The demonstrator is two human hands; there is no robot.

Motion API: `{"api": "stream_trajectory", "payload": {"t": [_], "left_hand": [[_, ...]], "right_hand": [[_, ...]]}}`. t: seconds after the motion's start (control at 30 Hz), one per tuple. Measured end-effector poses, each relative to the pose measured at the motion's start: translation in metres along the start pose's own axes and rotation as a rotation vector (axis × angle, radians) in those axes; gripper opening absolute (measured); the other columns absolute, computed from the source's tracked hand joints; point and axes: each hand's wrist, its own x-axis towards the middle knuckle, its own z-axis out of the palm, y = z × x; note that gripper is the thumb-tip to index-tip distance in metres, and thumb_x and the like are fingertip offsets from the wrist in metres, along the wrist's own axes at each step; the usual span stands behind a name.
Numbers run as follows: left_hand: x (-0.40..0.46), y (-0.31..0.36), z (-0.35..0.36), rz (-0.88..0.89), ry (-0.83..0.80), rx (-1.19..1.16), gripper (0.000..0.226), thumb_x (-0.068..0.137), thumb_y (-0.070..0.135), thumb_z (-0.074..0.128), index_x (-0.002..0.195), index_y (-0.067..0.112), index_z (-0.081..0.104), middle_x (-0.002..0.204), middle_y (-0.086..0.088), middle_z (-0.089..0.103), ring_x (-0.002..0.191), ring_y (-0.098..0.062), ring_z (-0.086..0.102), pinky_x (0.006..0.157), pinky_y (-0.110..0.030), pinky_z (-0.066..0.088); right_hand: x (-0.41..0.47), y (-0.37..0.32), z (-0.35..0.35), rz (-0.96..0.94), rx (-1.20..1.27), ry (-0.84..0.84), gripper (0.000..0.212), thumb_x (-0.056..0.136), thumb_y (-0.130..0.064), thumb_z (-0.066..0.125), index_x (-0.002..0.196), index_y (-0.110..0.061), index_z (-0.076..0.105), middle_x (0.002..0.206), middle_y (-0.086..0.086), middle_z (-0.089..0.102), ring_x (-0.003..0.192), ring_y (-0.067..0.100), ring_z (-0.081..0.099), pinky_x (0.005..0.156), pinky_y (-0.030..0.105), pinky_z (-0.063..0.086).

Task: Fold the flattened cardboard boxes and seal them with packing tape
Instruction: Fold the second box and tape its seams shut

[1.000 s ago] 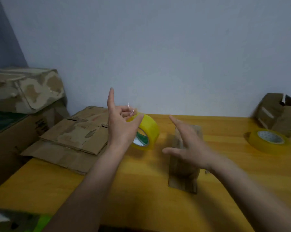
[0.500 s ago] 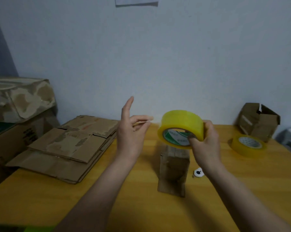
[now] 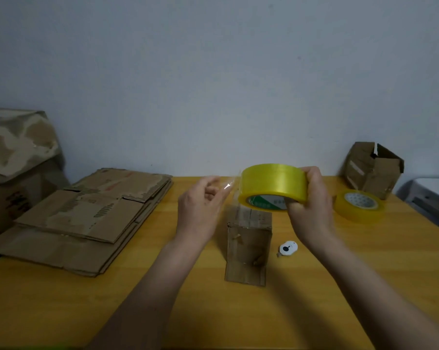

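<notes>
A small folded cardboard box (image 3: 247, 246) stands upright at the middle of the wooden table (image 3: 62, 306). Above it my right hand (image 3: 310, 205) grips a yellow roll of packing tape (image 3: 272, 185), fingers curled over its rim and into its core. Just left of the roll, my left hand (image 3: 200, 208) pinches the clear free end of the tape (image 3: 227, 186) between thumb and fingertips. A short stretch of tape runs from the roll to those fingers.
A stack of flattened cardboard boxes (image 3: 92, 218) lies at the left. A second yellow tape roll (image 3: 359, 205) and an open small box (image 3: 372, 168) sit at the back right. A small white cutter (image 3: 287, 248) lies beside the standing box. Larger cartons (image 3: 14, 147) stand off the left edge.
The roll passed from my left hand to my right. My left hand has moved toward the roll and now pinches the tape's free end, with its raised finger lowered.
</notes>
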Motion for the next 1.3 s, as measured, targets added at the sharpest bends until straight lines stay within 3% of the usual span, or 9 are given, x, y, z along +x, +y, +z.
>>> {"api": "stream_trajectory", "payload": {"t": [0.17, 0.47, 0.63, 0.8, 0.87, 0.97, 1.07, 1.17, 1.3], "left_hand": [[-0.005, 0.0, 0.002, -0.211, -0.189, -0.442, 0.01, 0.092, 0.005, 0.06, 0.095, 0.009, 0.068, 0.078, -0.002, 0.069, 0.071, -0.011, 0.064, 0.073, -0.023, 0.057], [-0.008, 0.006, -0.01, -0.219, -0.332, -0.451, 0.041, 0.085, -0.025, 0.041, 0.094, 0.01, 0.059, 0.097, -0.008, 0.065, 0.094, -0.019, 0.064, 0.085, -0.032, 0.057], [-0.011, 0.003, -0.011, -0.443, -0.264, -0.569, 0.006, 0.087, 0.015, 0.064, 0.083, 0.014, 0.068, 0.095, 0.0, 0.067, 0.099, -0.016, 0.062, 0.086, -0.036, 0.056], [-0.016, 0.0, 0.009, -0.472, -0.061, -0.487, 0.021, 0.087, 0.016, 0.07, 0.067, 0.019, 0.065, 0.066, 0.004, 0.063, 0.07, -0.011, 0.058, 0.077, -0.032, 0.054], [-0.021, 0.003, 0.019, -0.493, -0.073, -0.518, 0.022, 0.087, 0.016, 0.069, 0.066, 0.021, 0.064, 0.06, 0.01, 0.062, 0.062, -0.006, 0.056, 0.068, -0.025, 0.051], [-0.027, 0.005, 0.03, -0.51, -0.051, -0.527, 0.018, 0.089, 0.017, 0.068, 0.071, 0.02, 0.064, 0.063, 0.009, 0.06, 0.056, -0.002, 0.051, 0.059, -0.017, 0.044], [-0.028, -0.002, 0.029, -0.491, 0.01, -0.402, 0.019, 0.088, 0.018, 0.069, 0.07, 0.017, 0.063, 0.071, 0.005, 0.062, 0.063, -0.001, 0.054, 0.05, -0.005, 0.041], [-0.032, -0.011, 0.024, -0.499, 0.041, -0.326, 0.02, 0.089, 0.02, 0.068, 0.07, 0.015, 0.062, 0.074, 0.003, 0.061, 0.07, -0.006, 0.054, 0.047, 0.0, 0.036], [-0.036, -0.018, 0.027, -0.538, 0.003, -0.315, 0.025, 0.093, 0.024, 0.064, 0.07, 0.015, 0.059, 0.075, 0.004, 0.06, 0.07, -0.005, 0.053, 0.055, -0.012, 0.039]], "right_hand": [[0.0, 0.0, -0.003, -0.027, -0.047, -0.047, 0.041, 0.071, 0.009, 0.055, 0.098, -0.02, 0.043, 0.091, 0.003, 0.052, 0.076, 0.018, 0.047, 0.056, 0.03, 0.031], [-0.003, 0.0, -0.004, -0.047, -0.111, -0.084, 0.047, 0.068, 0.013, 0.053, 0.1, -0.02, 0.042, 0.092, 0.0, 0.048, 0.08, 0.02, 0.046, 0.061, 0.032, 0.032], [-0.002, -0.002, -0.006, -0.078, -0.169, -0.086, 0.057, 0.066, 0.015, 0.055, 0.114, -0.015, 0.051, 0.108, 0.002, 0.05, 0.092, 0.016, 0.046, 0.069, 0.036, 0.042], [-0.004, 0.005, -0.002, 0.09, 0.118, 0.168, 0.053, 0.071, 0.006, 0.069, 0.117, -0.016, 0.051, 0.12, 0.004, 0.052, 0.107, 0.011, 0.05, 0.077, 0.001, 0.037], [-0.007, 0.01, 0.001, 0.289, 0.366, 0.253, 0.043, 0.078, 0.001, 0.064, 0.117, -0.014, 0.056, 0.118, 0.006, 0.06, 0.109, 0.017, 0.057, 0.082, 0.011, 0.046], [-0.018, 0.02, 0.004, 0.398, 0.563, 0.112, 0.043, 0.087, 0.005, 0.047, 0.119, -0.023, 0.057, 0.109, 0.001, 0.064, 0.105, 0.02, 0.061, 0.085, 0.035, 0.054], [-0.024, 0.027, -0.009, 0.182, 0.257, 0.03, 0.052, 0.08, 0.013, 0.046, 0.111, -0.028, 0.05, 0.094, -0.01, 0.058, 0.088, 0.006, 0.057, 0.07, 0.017, 0.049], [-0.023, 0.045, -0.031, 0.018, -0.143, -0.017, 0.058, 0.071, 0.016, 0.047, 0.119, -0.017, 0.047, 0.104, -0.003, 0.05, 0.092, 0.011, 0.047, 0.074, 0.025, 0.036], [-0.03, 0.06, -0.039, 0.122, -0.055, -0.038, 0.052, 0.077, 0.01, 0.057, 0.121, -0.018, 0.05, 0.107, 0.0, 0.052, 0.096, 0.014, 0.05, 0.067, 0.014, 0.042]]}}
